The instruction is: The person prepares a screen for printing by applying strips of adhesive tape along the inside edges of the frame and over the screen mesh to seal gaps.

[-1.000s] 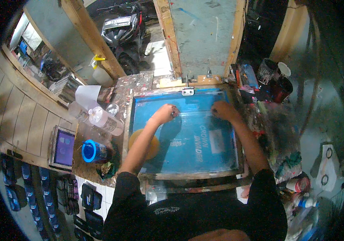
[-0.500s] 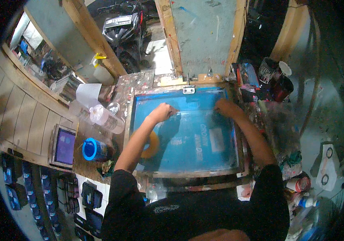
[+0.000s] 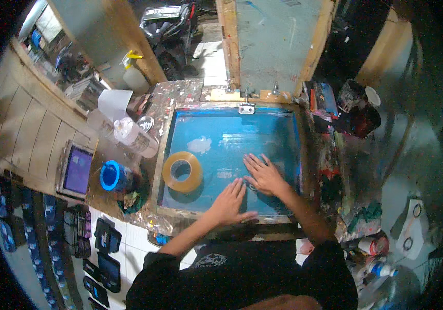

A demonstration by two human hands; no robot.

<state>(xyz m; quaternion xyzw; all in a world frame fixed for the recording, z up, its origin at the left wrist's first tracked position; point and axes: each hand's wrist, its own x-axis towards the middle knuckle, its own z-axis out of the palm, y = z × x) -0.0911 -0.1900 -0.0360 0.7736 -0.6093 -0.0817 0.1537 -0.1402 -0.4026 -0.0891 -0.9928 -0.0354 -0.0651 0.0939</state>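
Note:
A blue-meshed printing screen (image 3: 221, 121) in a wooden frame lies flat on the worktable. My left hand (image 3: 229, 202) rests palm down on the near middle of the mesh, thumb stretched out to the right. Just right of it and a little farther away, my right hand (image 3: 263, 175) also lies flat with fingers spread, its side close to the left fingertips. Neither hand grips anything I can see. A wide roll of clear yellowish tape (image 3: 195, 175) sits on the mesh at the left. Pale stencil marks and a shiny strip-like patch (image 3: 244, 138) show on the blue surface.
A metal hinge clamp (image 3: 247, 108) holds the screen's far edge. Left on the table stand a plastic bottle (image 3: 137, 138), a blue-rimmed tub (image 3: 110, 175) and a spray bottle (image 3: 134, 77). Stained cups (image 3: 351, 95) stand at the far right. A motorbike (image 3: 167, 31) is beyond the doorway.
Both hands have come from the far part of the screen toward me and together, from closed to flattened on the mesh. The tape roll, formerly partly behind my left forearm, now shows fully.

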